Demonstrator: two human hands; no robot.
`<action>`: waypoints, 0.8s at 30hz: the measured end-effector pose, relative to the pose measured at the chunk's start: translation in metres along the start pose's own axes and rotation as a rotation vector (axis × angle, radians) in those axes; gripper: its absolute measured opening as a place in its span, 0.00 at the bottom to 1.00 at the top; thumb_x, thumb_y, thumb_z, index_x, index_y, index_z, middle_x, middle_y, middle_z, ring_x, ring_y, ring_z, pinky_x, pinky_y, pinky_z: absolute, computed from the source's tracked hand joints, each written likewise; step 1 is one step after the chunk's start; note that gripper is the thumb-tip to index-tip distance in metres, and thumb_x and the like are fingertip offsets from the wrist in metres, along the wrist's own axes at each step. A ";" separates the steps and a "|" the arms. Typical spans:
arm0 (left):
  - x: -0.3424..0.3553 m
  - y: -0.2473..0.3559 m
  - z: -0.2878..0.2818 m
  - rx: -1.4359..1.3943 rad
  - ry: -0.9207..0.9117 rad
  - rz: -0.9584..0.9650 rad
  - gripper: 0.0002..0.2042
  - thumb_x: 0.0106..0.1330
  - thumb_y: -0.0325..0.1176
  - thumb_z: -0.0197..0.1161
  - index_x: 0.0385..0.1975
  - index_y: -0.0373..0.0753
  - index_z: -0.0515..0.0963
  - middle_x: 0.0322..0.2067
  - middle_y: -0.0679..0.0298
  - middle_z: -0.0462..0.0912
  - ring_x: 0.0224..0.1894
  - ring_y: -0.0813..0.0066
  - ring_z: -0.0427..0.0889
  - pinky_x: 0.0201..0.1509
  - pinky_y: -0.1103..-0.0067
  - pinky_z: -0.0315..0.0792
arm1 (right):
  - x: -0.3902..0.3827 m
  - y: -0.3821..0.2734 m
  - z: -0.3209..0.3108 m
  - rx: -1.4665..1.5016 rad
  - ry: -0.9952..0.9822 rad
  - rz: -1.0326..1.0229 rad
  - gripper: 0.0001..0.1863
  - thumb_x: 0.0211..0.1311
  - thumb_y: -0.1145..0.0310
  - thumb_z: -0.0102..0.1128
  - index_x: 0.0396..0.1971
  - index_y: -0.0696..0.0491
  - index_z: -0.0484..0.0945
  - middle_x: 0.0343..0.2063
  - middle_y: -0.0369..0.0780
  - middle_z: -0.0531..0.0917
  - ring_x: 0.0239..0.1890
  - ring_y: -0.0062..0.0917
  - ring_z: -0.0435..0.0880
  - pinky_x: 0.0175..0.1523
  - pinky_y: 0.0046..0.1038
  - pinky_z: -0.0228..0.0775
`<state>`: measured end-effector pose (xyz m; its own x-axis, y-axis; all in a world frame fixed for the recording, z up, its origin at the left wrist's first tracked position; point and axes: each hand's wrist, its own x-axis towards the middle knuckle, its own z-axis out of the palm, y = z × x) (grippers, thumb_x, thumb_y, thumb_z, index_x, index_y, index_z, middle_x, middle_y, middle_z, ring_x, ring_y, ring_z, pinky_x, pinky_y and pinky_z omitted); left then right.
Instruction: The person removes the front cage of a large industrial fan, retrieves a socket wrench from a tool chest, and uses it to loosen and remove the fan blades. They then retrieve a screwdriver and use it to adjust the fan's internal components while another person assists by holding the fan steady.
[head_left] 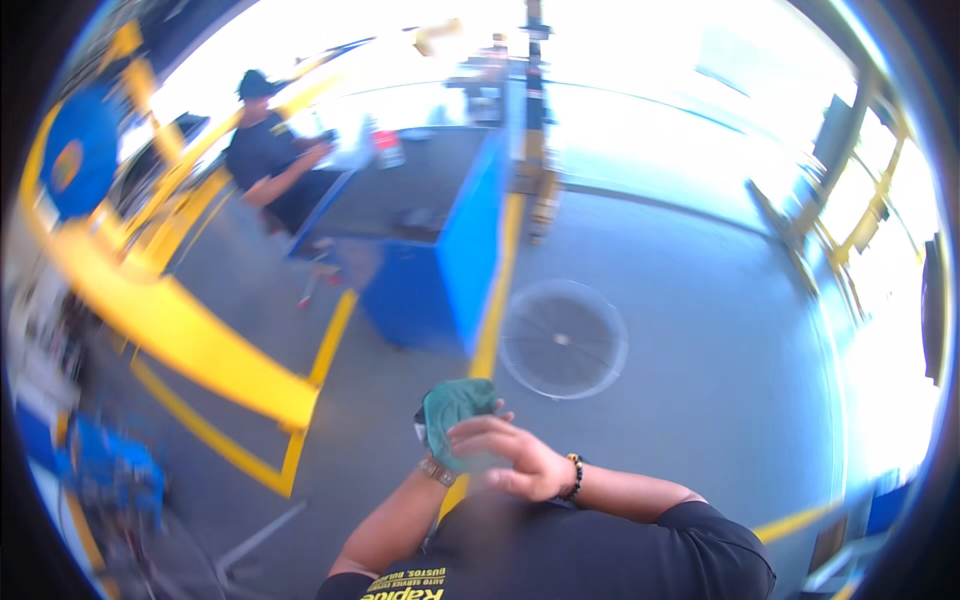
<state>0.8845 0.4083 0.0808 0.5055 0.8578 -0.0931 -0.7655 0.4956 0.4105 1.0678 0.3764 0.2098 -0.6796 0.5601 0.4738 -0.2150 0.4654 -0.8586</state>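
Observation:
In front of my body, my left hand (504,409) is mostly hidden by a green work glove (458,412) with a dark edge. Bare fingertips show past its right side, so the glove seems held rather than worn. A watch (438,470) sits on that wrist. My right hand (515,458) lies just over the glove's lower right part, fingers stretched out and slightly apart, blurred by motion. Whether it touches the glove I cannot tell. A dark beaded bracelet (574,477) circles the right wrist.
Ahead stands a blue workbench (405,290) with a dark top and a red-and-white container (386,148). Behind it is a person (262,150) in dark clothes. A yellow lift frame (190,330) spans the left. A round drum-like object (563,338) stands right of the yellow floor line (490,320).

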 end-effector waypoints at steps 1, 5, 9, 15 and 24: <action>0.036 -0.046 0.000 0.612 -0.084 0.154 0.24 0.74 0.50 0.39 0.60 0.42 0.66 0.57 0.56 0.73 0.58 0.56 0.73 0.64 0.55 0.66 | -0.031 -0.008 -0.026 -0.146 0.160 0.040 0.24 0.67 0.53 0.53 0.53 0.57 0.72 0.57 0.45 0.70 0.60 0.39 0.69 0.64 0.38 0.61; 0.145 -0.160 0.081 -0.254 -0.230 -0.619 0.27 0.69 0.56 0.47 0.60 0.43 0.67 0.59 0.60 0.71 0.61 0.59 0.70 0.65 0.59 0.65 | -0.166 -0.057 -0.087 -0.498 0.633 0.315 0.18 0.61 0.65 0.59 0.50 0.55 0.75 0.52 0.46 0.74 0.53 0.38 0.76 0.56 0.34 0.68; 0.219 -0.248 0.117 0.076 -0.557 -0.995 0.25 0.65 0.47 0.56 0.57 0.38 0.69 0.55 0.52 0.75 0.55 0.58 0.76 0.58 0.60 0.72 | -0.272 -0.123 -0.133 -0.896 0.915 0.555 0.17 0.58 0.67 0.62 0.47 0.54 0.76 0.46 0.42 0.77 0.44 0.35 0.80 0.51 0.33 0.72; 0.323 -0.367 0.053 0.562 -0.038 -1.416 0.20 0.66 0.46 0.55 0.50 0.37 0.74 0.44 0.51 0.81 0.47 0.54 0.81 0.54 0.60 0.75 | -0.436 -0.133 -0.176 -0.863 1.331 1.053 0.17 0.61 0.60 0.58 0.47 0.53 0.76 0.45 0.43 0.79 0.44 0.37 0.81 0.50 0.35 0.73; 0.489 -0.599 0.117 0.550 -0.138 -1.485 0.20 0.71 0.48 0.51 0.52 0.39 0.74 0.43 0.60 0.82 0.42 0.66 0.82 0.47 0.68 0.77 | -0.729 -0.011 0.161 0.929 1.067 2.417 0.22 0.62 0.54 0.53 0.52 0.51 0.77 0.51 0.46 0.79 0.51 0.39 0.79 0.57 0.37 0.70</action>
<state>1.6365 0.5147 -0.1045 0.6943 -0.3567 -0.6251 0.6356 0.7112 0.3002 1.4525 -0.1468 -0.1577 0.0797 -0.4538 -0.8876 -0.3543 -0.8451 0.4002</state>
